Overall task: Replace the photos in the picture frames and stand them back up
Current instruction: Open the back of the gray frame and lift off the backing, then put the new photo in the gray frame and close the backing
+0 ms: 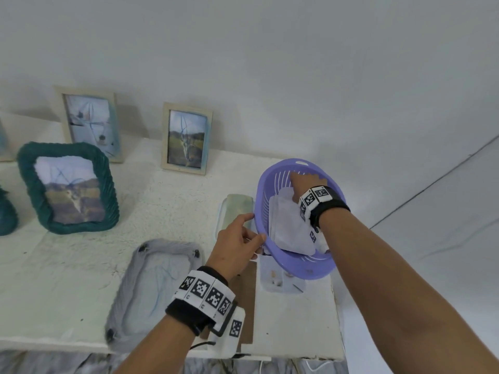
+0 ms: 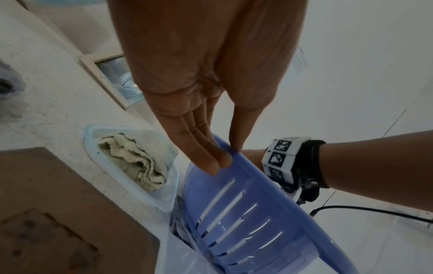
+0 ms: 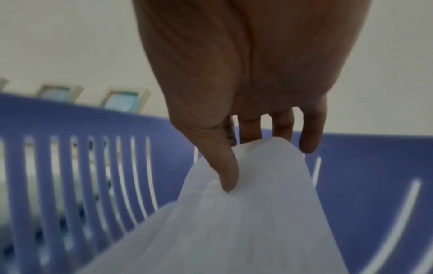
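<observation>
A purple slotted basket [image 1: 299, 263] sits tilted at the table's right end, with white photo sheets [image 1: 286, 225] inside. My left hand [image 1: 258, 238] pinches its near-left rim [image 2: 248, 172], thumb on top and fingers underneath. Reaching into the basket, my right hand [image 1: 295, 182] pinches the top corner of one white photo sheet [image 3: 234, 213] between thumb and fingers. A grey frame [image 1: 156, 287] lies flat at the front. Beside it lies a brown backing board [image 1: 247, 300]. A printed photo [image 1: 280, 282] lies on the table, partly under the basket.
A green woven frame [image 1: 67, 187] stands at the left. Two pale wooden frames [image 1: 91, 122] [image 1: 186, 139] stand against the back wall. A clear tub holding a folded cloth [image 2: 133, 157] sits just left of the basket. The table edge [image 1: 337, 319] is close on the right.
</observation>
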`<state>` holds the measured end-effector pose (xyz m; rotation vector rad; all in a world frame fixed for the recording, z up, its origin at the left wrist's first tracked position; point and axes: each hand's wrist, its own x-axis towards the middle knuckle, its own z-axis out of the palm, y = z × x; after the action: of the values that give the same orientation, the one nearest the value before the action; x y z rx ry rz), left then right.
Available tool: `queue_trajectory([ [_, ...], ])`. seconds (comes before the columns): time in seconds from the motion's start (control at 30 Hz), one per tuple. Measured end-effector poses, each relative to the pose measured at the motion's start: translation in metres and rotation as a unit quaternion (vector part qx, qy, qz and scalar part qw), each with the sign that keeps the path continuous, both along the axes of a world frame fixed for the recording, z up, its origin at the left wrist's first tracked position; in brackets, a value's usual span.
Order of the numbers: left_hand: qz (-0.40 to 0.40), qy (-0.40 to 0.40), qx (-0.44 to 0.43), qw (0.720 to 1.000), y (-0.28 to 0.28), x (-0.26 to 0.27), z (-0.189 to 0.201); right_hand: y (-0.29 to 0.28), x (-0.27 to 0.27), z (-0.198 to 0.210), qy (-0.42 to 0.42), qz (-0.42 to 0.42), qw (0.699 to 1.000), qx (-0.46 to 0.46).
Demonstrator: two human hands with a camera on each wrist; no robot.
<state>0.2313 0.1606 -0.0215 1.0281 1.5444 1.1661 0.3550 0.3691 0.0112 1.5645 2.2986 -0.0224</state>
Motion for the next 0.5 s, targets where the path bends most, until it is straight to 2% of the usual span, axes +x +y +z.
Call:
queue_trajectory([
  [0.13,-0.006,0.073,0.006,0.997,0.0,-0.007,-0.001,-0.012,0.003,0.035,0.104,0.009,0.994,-0.012],
  [0.27,0.006,0.13,0.051,0.99,-0.003,-0.022,0.014,-0.032,0.013,0.074,0.234,-0.006,0.972,0.018],
  [0.4,0.025,0.139,0.106,0.984,-0.005,-0.043,0.037,-0.072,0.02,0.108,0.384,0.019,0.92,0.075],
  [0.5,0.025,0.102,0.134,0.985,-0.015,-0.059,0.057,-0.112,0.013,0.118,0.484,0.038,0.871,0.077],
])
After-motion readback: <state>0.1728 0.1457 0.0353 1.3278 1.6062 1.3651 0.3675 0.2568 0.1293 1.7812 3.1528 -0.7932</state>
